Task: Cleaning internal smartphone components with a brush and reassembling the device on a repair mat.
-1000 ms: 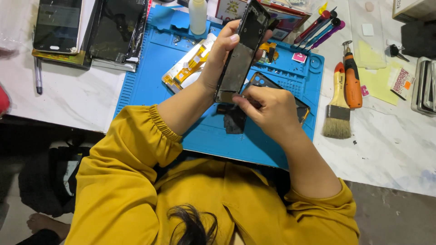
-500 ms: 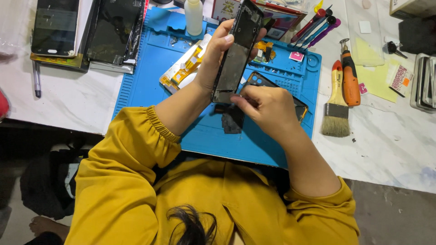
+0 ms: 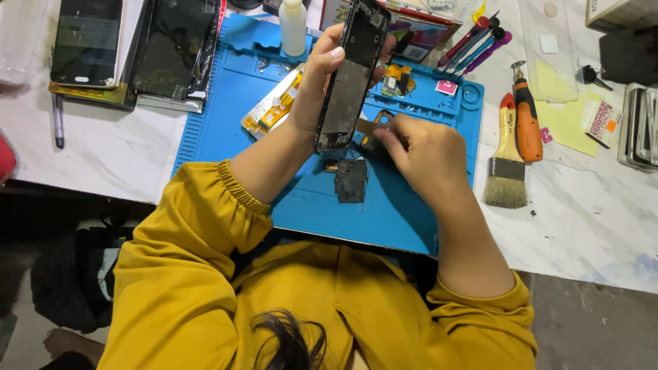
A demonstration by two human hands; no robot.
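L hand is wrapped round an opened phone frame, holding it tilted up over the far middle of the blue mat, fingers closed on its edges. R hand is pinched shut on a thin flat pry piece touching the frame's lower side. Small black part lies on the mat just below the frame, nr the front edge. Brush & orange screwdriver sit on the desk off the mat's right edge; two dark phones at the far left corner
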